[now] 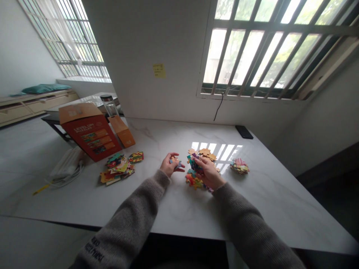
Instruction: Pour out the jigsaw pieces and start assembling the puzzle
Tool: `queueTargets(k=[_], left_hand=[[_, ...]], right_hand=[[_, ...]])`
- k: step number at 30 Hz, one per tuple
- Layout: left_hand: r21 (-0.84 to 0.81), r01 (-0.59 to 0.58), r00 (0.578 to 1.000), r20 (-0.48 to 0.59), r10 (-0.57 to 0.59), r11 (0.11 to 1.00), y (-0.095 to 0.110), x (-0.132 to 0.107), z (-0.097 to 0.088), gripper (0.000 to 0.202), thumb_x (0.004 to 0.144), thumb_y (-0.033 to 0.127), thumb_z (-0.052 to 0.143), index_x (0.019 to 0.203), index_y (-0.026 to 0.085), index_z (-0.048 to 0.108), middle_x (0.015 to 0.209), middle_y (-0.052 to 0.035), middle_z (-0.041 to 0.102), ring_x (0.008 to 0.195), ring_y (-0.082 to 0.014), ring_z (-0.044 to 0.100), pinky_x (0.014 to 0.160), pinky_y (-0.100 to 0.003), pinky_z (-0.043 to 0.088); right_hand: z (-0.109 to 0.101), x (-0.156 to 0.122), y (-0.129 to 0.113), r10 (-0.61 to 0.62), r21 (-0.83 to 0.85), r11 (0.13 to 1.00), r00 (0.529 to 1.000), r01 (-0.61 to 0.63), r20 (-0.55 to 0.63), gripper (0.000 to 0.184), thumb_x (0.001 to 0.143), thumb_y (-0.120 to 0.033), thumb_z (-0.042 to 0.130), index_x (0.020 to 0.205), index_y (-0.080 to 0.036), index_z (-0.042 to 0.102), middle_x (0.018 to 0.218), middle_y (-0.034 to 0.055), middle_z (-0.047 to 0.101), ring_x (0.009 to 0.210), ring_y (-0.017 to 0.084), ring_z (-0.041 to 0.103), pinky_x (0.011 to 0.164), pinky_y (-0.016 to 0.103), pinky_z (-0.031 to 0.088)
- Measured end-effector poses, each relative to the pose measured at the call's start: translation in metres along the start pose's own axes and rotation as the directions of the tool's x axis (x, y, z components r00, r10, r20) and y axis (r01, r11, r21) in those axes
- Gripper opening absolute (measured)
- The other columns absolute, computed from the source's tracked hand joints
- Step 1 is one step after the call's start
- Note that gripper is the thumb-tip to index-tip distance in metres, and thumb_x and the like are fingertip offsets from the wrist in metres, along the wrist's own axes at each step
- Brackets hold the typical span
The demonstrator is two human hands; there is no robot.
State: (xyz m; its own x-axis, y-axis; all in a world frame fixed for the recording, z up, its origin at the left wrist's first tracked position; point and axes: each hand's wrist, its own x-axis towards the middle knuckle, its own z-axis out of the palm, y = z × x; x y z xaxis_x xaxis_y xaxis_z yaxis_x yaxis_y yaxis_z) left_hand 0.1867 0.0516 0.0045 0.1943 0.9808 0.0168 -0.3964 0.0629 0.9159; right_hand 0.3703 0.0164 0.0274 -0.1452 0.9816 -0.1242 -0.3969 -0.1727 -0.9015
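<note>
My left hand (169,164) curls around a few puzzle pieces (176,162), its fingers bent over them above the table. Just to its right, my right hand (209,172) pinches a dark purple and teal puzzle piece (194,160) over a loose pile. That pile of puzzle pieces (193,182) shows orange, red and teal faces, with plain tan backs upward at its far side; my right hand hides part of it. Further left lies a second heap of puzzle pieces (120,168). A smaller stack of pieces (239,166) sits to the right of my right hand.
An open red puzzle box (92,136) stands at the left, beside a small orange box (122,130) and a glass bottle (110,106). A white power strip (63,162) with its cable lies near them. The black phone (244,132) rests at the table's (269,194) far right.
</note>
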Motion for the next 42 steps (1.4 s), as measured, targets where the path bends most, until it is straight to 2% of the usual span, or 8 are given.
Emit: queueTargets(k=[3,7,11,16,22,31,38,42], left_hand=[[-0.012,0.042,0.998,0.039,-0.042,0.999,0.001,0.0,0.001,0.034,0.07,0.028,0.069,0.097,0.015,0.053,0.073,0.0025,0.052,0.055,-0.0116,0.058,0.043,-0.032,0.057],[0.07,0.03,0.994,0.107,-0.038,0.997,-0.003,0.0,0.002,0.045,0.068,0.04,0.078,0.096,0.014,0.053,0.068,0.0017,0.057,0.05,-0.0113,0.056,0.04,-0.029,0.053],[0.051,-0.018,0.999,0.05,0.015,0.999,-0.004,0.005,-0.002,0.045,0.06,0.038,0.083,0.081,0.015,0.05,0.055,0.003,0.057,0.043,-0.0105,0.053,0.037,-0.024,0.047],[-0.104,0.005,0.999,-0.04,-0.009,0.995,0.003,0.005,-0.003,0.042,0.059,0.033,0.081,0.082,0.017,0.049,0.052,0.0059,0.053,0.043,-0.0111,0.052,0.035,-0.023,0.044],[-0.081,0.06,0.998,-0.026,-0.062,0.995,0.002,0.004,-0.002,0.044,0.059,0.033,0.081,0.083,0.018,0.047,0.054,0.0056,0.055,0.041,-0.0131,0.054,0.034,-0.025,0.045],[0.101,0.055,0.985,0.155,-0.07,0.993,-0.007,0.003,-0.003,0.048,0.063,0.047,0.081,0.084,0.017,0.05,0.056,0.004,0.057,0.044,-0.0145,0.059,0.04,-0.027,0.051],[0.013,0.108,0.976,0.191,-0.109,0.994,-0.008,0.001,0.002,0.05,0.068,0.057,0.075,0.083,0.016,0.051,0.064,0.0,0.061,0.047,-0.0147,0.06,0.039,-0.025,0.048],[-0.006,0.172,0.981,0.095,-0.171,0.985,-0.008,0.004,0.0,0.048,0.078,0.061,0.061,0.088,0.014,0.056,0.068,-0.0053,0.065,0.051,-0.0176,0.063,0.037,-0.024,0.044]], right_hand=[[0.0,-0.001,0.003,0.003,-0.138,0.99,1.0,-0.001,0.013,0.042,0.075,-0.046,0.075,0.104,-0.018,0.067,0.072,0.0011,0.064,0.048,0.007,0.05,0.033,0.015,0.029],[0.004,-0.003,0.006,-0.047,-0.244,0.968,0.996,0.063,0.07,0.046,0.075,-0.049,0.074,0.107,-0.017,0.068,0.073,0.0018,0.065,0.051,0.009,0.054,0.037,0.016,0.036],[0.003,-0.003,0.002,-0.059,-0.29,0.955,0.998,0.065,0.027,0.046,0.073,-0.049,0.075,0.106,-0.018,0.068,0.068,0.0002,0.063,0.047,0.008,0.052,0.037,0.017,0.036],[-0.008,0.002,-0.006,-0.083,-0.107,0.992,0.989,0.07,-0.124,0.04,0.069,-0.047,0.078,0.095,-0.02,0.063,0.083,0.0031,0.067,0.049,0.007,0.05,0.034,0.017,0.032],[-0.006,0.002,-0.005,-0.088,-0.015,0.996,0.995,0.087,-0.052,0.041,0.066,-0.04,0.081,0.098,-0.019,0.066,0.079,-0.0003,0.061,0.064,0.011,0.058,0.048,0.021,0.046],[0.006,-0.005,-0.005,-0.084,-0.275,0.959,0.996,0.072,-0.033,0.041,0.068,-0.047,0.078,0.095,-0.019,0.064,0.064,-0.0042,0.058,0.045,0.006,0.045,0.039,0.018,0.033],[0.009,-0.005,0.002,-0.072,-0.352,0.933,0.997,0.071,0.011,0.045,0.071,-0.05,0.075,0.099,-0.017,0.065,0.054,-0.0053,0.055,0.04,0.005,0.041,0.036,0.017,0.028],[0.006,-0.004,0.0,-0.093,-0.342,0.936,0.995,0.078,-0.03,0.048,0.072,-0.05,0.074,0.104,-0.016,0.066,0.053,-0.0057,0.053,0.038,0.005,0.039,0.035,0.017,0.028]])
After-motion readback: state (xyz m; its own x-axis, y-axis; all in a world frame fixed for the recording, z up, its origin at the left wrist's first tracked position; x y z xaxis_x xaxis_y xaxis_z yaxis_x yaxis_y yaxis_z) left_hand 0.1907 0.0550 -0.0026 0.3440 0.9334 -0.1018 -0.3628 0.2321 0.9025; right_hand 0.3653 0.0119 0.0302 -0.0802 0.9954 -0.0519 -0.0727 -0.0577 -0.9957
